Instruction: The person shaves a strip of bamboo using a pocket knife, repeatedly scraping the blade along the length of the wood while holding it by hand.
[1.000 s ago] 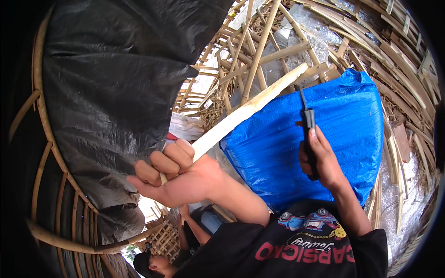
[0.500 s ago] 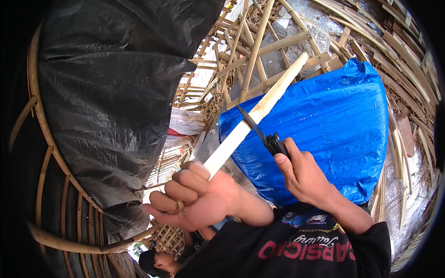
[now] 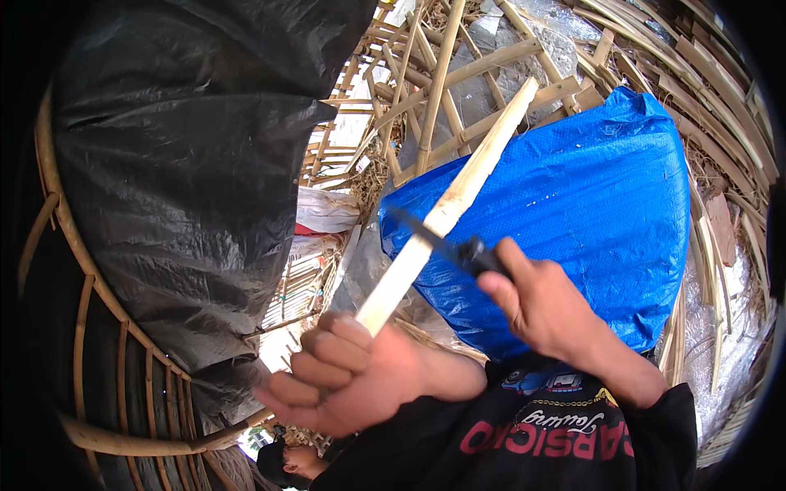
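My left hand (image 3: 344, 368) is wrapped round the lower end of a pale, flat bamboo strip (image 3: 468, 182), which slants up and away to the right. A brownish node crosses the strip near its middle, and its far part looks rough and split. In my right hand (image 3: 540, 307) is a knife (image 3: 475, 254) with a black handle and a dark blade, blurred by motion. The blade lies across the strip just below the node, its tip pointing left. Beneath the strip, a blue plastic sheet (image 3: 565, 221) covers my lap.
Crossed bamboo slats (image 3: 442, 90) form a lattice ahead. Split bamboo strips (image 3: 696, 90) are piled at the right. A black plastic sheet (image 3: 180, 180) hangs on the left beside a curved bamboo frame (image 3: 74, 233). Another person (image 3: 286, 462) is at the lower left.
The knife has moved down along the strip toward my left hand, its blade now below the node. My left hand and the strip have shifted slightly lower.
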{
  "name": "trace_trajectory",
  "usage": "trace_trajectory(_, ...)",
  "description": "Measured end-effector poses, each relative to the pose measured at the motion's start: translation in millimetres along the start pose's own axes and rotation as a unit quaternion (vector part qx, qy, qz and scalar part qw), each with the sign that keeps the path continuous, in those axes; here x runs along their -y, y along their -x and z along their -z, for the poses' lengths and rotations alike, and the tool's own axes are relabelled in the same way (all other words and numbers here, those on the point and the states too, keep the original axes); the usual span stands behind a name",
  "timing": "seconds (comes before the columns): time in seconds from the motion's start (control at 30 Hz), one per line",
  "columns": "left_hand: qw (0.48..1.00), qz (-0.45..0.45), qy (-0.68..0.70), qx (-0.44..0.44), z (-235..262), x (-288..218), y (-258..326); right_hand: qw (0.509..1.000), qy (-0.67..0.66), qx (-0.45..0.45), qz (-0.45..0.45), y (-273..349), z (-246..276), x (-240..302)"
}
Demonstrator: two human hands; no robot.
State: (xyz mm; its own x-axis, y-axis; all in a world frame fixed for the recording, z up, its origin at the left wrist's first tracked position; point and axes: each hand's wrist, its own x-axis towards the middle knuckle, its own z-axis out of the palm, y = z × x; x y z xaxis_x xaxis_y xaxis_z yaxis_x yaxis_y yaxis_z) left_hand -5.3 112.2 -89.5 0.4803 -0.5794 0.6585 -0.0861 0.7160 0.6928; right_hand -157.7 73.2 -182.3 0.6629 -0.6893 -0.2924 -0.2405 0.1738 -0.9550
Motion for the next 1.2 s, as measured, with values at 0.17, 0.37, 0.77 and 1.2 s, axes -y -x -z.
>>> trace_trajectory(0.17,0.998,-0.008,-0.041,-0.037,-5.0,-3.8,9.3,0.996,0.039,-0.068,0.038,-5.3,2.0,-12.8)
trace_trajectory(0.37,1.0,-0.007,-0.011,-0.021,-3.1,-1.7,5.7,0.995,0.035,0.006,0.091,13.1,-8.5,5.8)
trace_trajectory(0.77,0.996,-0.007,-0.033,-0.084,9.8,-0.5,8.0,0.995,0.059,-0.067,0.046,4.5,-28.9,0.8)
trace_trajectory(1.2,0.996,-0.035,-0.069,-0.05,4.1,-4.0,19.0,0.995,0.02,-0.082,0.054,7.1,-21.9,0.5)
